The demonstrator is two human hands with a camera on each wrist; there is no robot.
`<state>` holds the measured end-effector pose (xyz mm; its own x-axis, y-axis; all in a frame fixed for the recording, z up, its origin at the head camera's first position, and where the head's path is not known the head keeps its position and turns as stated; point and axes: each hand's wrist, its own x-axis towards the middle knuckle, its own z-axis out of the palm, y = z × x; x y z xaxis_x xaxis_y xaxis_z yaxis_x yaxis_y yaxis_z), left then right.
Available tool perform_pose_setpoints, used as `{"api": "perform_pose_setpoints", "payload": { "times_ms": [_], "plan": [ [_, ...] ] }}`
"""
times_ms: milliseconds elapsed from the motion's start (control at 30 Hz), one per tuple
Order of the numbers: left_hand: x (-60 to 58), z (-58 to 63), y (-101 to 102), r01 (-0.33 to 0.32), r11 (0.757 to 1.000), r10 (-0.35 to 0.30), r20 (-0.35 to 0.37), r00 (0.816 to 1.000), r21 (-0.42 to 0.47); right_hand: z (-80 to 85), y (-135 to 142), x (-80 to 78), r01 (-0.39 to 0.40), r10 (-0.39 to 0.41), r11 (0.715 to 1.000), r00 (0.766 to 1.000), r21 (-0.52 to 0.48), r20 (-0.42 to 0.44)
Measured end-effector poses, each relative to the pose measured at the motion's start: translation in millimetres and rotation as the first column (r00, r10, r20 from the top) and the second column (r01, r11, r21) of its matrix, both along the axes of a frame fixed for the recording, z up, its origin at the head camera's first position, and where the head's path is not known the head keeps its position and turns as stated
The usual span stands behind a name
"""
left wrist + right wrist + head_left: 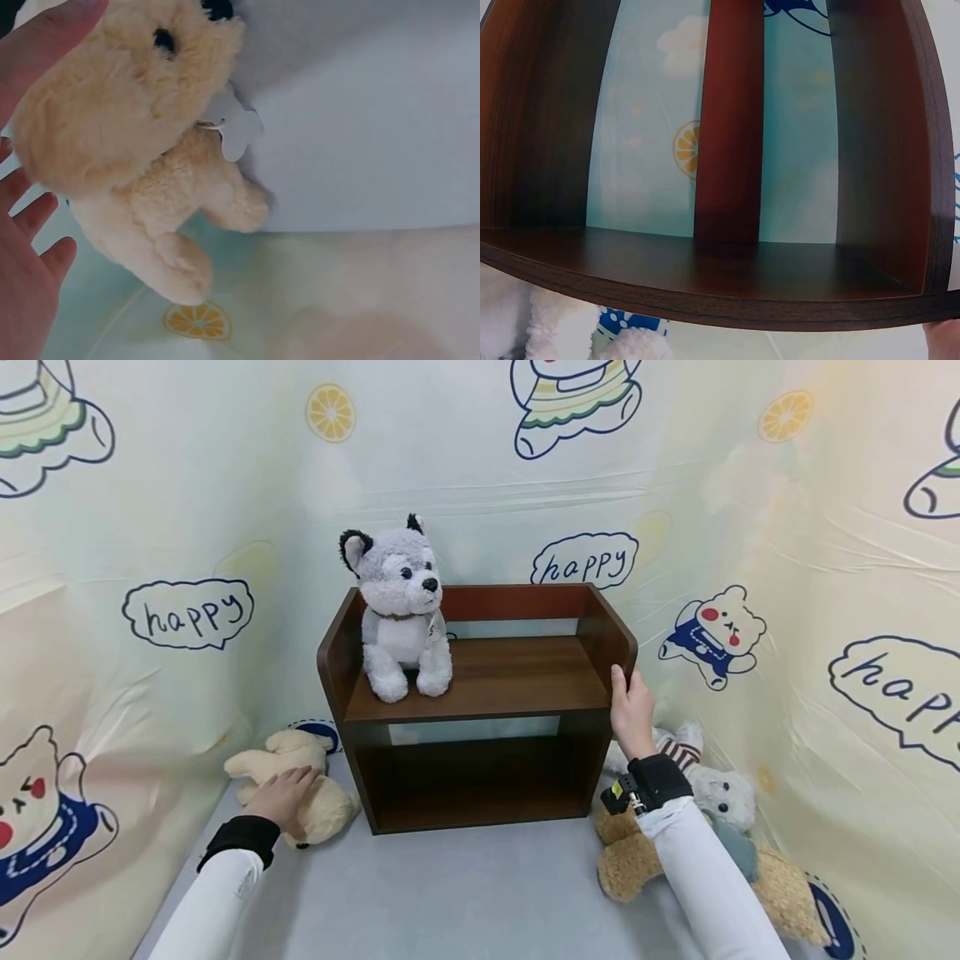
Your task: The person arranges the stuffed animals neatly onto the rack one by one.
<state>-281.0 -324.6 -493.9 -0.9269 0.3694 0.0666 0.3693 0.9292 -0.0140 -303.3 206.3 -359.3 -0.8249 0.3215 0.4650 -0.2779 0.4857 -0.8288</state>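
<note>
A small dark-brown wooden shelf (517, 672) with two levels stands upright on the grey surface. My right hand (633, 714) holds the front edge of its right side panel, thumb at the front; the right wrist view shows the shelf's interior (727, 187) and a bit of the hand at the lower right corner. My left hand (283, 797) rests on a cream plush dog (330, 810) left of the shelf. In the left wrist view its fingers are spread beside the head of the plush dog (97, 112), which has a white tag (240, 135).
A grey-and-white plush husky (401, 610) sits on the upper level at the left. Right of the shelf, partly behind my right arm, lie a white plush toy (723, 793) and a tan plush toy (783, 893). Printed cloth walls (450, 468) surround the surface.
</note>
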Motion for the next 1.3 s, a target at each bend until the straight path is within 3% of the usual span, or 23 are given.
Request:
{"api": "perform_pose_setpoints", "payload": {
  "times_ms": [167,333,667,1100,1300],
  "plan": [
    [-1.3,-6.8,-1,0.010,1.000,-0.010,0.008,1.000,-0.008,0.1,-1,-0.6,-0.001,0.001,1.000,1.000,0.006,-0.010],
    [-4.0,-15.1,-1,0.039,0.998,-0.040,-0.032,0.999,-0.050,0.8,-1,0.7,-0.005,0.005,1.000,1.000,0.006,-0.019],
    [-5.1,-19.6,3,0.025,0.998,-0.027,-0.040,0.999,-0.051,0.6,-1,1.0,-0.004,0.004,1.000,1.000,-0.005,-0.006],
    [-10.5,-37.6,6,-0.040,0.999,0.039,-0.098,0.994,-0.008,0.6,0,0.0,0.005,-0.005,1.000,1.000,-0.004,-0.009],
    [-13.1,-44.1,7,-0.099,0.995,0.099,-0.085,0.991,0.006,1.4,-1,-0.5,0.010,-0.010,1.000,1.000,0.002,-0.008]
  ]
}}
